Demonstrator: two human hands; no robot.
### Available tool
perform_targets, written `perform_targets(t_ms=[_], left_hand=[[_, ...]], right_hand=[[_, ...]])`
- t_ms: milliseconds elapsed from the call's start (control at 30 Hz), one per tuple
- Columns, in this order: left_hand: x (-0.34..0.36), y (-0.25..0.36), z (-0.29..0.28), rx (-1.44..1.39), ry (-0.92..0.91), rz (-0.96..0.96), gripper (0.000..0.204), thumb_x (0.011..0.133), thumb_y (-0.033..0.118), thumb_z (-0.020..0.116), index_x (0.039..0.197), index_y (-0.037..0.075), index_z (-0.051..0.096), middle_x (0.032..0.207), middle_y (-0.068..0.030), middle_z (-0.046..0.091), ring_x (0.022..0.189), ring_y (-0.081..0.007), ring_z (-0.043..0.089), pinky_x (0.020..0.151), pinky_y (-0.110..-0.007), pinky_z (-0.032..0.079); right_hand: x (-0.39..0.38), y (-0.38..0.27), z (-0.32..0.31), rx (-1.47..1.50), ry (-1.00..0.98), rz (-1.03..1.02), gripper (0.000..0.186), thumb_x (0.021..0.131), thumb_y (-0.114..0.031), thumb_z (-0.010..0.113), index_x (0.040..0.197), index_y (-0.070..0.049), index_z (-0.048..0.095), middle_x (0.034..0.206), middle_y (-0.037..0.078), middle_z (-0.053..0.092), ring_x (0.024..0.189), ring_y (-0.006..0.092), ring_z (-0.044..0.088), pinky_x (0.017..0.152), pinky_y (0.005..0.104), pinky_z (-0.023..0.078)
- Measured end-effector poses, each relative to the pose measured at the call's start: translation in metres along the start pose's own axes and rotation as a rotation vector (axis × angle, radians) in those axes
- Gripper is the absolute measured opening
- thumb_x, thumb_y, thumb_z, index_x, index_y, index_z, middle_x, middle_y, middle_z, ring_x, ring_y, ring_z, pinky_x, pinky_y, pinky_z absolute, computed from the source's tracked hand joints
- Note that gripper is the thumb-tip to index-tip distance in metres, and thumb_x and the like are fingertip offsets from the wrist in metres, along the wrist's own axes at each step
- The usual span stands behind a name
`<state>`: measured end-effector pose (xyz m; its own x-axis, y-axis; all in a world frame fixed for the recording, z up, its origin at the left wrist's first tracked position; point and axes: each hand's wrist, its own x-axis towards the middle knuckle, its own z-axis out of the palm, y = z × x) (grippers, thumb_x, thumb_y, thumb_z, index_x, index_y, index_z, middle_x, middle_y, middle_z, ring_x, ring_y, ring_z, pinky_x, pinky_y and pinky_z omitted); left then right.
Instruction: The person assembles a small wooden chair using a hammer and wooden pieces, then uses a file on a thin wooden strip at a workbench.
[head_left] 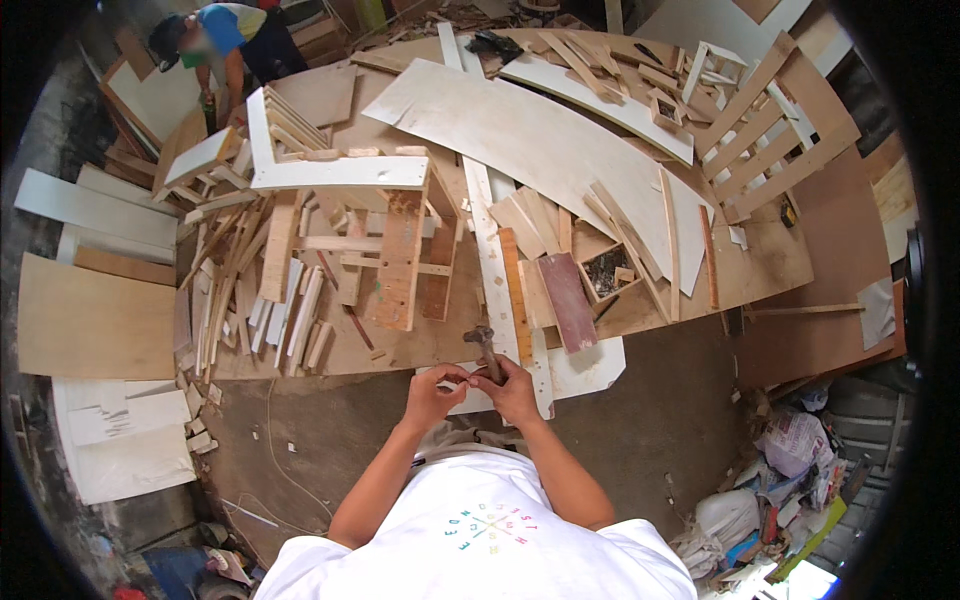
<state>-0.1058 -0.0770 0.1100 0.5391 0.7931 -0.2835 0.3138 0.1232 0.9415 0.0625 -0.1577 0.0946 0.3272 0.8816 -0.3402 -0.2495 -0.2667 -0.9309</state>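
At the near edge of a plywood workbench point(420, 346), a person in a white T-shirt point(480, 545) holds both hands close together in front of the body. The right hand point(514, 394) is curled around the wooden handle of a hammer point(490, 358), whose metal head points away from the person, over the bench edge. The left hand point(432, 396) is bent inward, its thumb and fingertips pinched together and meeting the right fingertips; whether something small sits between them is too small to tell. Just beyond the hands runs a long white board point(497, 280), with a yellowish wooden strip point(517, 300) along its right side. To the right of that lie a reddish-brown board point(567, 303) and an open wooden box point(618, 290) with dark contents. Left of the hammer stands a wooden frame with a white top edge point(340, 173), next to a heap of loose wooden sticks point(235, 265). A large whitish panel point(540, 150) crosses the far part of the bench, and a slatted wooden frame point(795, 170) stands at the right. At upper left, a co-worker in a blue and white top point(222, 28) bends forward beside the bench.
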Motion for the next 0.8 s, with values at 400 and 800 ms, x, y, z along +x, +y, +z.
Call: perform_targets(t_ms=[400, 800], left_hand=[[0.02, -0.008, -0.114, -0.685, 0.05, -0.246, 0.025, 0.096, 0.012, 0.076, 0.116, -0.001, 0.07, 0.104, -0.0094, 0.076, 0.092, -0.0162, 0.073, 0.078, -0.029, 0.06], [0.112, -0.109, -0.243, -0.173, 0.137, 0.148, 0.017, 0.101, 0.014, 0.071, 0.114, 0.002, 0.07, 0.095, -0.0069, 0.073, 0.087, -0.0148, 0.07, 0.077, -0.031, 0.059]], right_hand=[[0.047, -0.022, 0.12, 0.301, -0.055, 0.161, 0.03, 0.09, -0.009, 0.08, 0.113, -0.003, 0.061, 0.094, 0.006, 0.077, 0.081, 0.0114, 0.074, 0.046, 0.0229, 0.043], [0.096, 0.012, 0.249, 0.245, 0.317, 0.302, 0.037, 0.095, -0.021, 0.078, 0.119, -0.007, 0.052, 0.101, 0.007, 0.071, 0.084, 0.0136, 0.072, 0.043, 0.0221, 0.04]])
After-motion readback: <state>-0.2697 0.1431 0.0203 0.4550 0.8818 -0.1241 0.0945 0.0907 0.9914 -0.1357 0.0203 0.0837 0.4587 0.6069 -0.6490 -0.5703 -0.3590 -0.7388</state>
